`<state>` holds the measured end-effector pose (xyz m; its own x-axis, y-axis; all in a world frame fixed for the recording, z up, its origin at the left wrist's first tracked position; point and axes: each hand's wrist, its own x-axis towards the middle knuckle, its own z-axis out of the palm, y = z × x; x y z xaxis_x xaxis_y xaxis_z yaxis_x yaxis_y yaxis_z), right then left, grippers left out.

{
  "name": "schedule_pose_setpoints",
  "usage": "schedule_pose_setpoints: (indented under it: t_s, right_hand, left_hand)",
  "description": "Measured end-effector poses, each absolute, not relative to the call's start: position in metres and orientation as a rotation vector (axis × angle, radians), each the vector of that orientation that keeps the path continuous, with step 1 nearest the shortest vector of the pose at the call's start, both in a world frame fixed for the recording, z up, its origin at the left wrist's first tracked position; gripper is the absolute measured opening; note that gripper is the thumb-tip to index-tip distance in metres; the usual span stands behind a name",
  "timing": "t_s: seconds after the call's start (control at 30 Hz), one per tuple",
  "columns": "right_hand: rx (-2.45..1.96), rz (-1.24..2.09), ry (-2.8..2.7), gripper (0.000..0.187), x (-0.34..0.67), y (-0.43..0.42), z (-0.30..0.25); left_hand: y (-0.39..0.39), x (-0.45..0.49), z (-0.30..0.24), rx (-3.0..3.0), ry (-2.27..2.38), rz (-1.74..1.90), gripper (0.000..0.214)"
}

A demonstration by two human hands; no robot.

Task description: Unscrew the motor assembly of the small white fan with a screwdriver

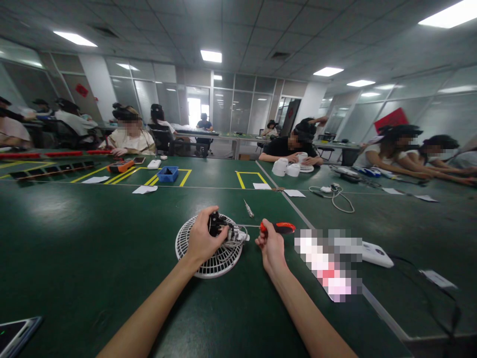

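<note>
My left hand [201,238] is closed around a small black and white fan motor assembly [228,230], held over a white round fan grille [218,261] that lies flat on the green table. My right hand [271,247] is closed near the thin metal shaft of a screwdriver with a red and black handle [278,227]; the shaft points left at the motor. Whether the fingers grip the handle I cannot tell. A second small screwdriver [248,208] lies on the table just behind.
A white device [376,253] with a black cable lies right of a blurred patch. A phone [15,334] sits at the near left edge. Farther back are a blue bin [167,174], paper slips, a white cable [335,195] and several seated people working.
</note>
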<state>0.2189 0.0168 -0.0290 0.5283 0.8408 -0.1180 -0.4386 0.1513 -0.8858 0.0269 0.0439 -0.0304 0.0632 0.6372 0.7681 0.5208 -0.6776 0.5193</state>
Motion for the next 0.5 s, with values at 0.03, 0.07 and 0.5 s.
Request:
schedule_pose_setpoints:
  t_s: [0.03, 0.07, 0.5]
  right_hand:
    - [-1.062, 0.960, -0.460, 0.041, 0.218, 0.017, -0.029]
    - [-1.061, 0.956, -0.460, 0.042, 0.218, 0.017, -0.029]
    - [-0.991, 0.941, -0.344, 0.038, 0.234, 0.018, -0.019]
  left_hand:
    - [0.044, 0.027, -0.031, 2.216, 1.210, 1.693, 0.051]
    - [0.044, 0.027, -0.031, 2.221, 1.210, 1.691, 0.051]
    - [0.044, 0.026, -0.031, 2.226, 1.192, 1.696, 0.052]
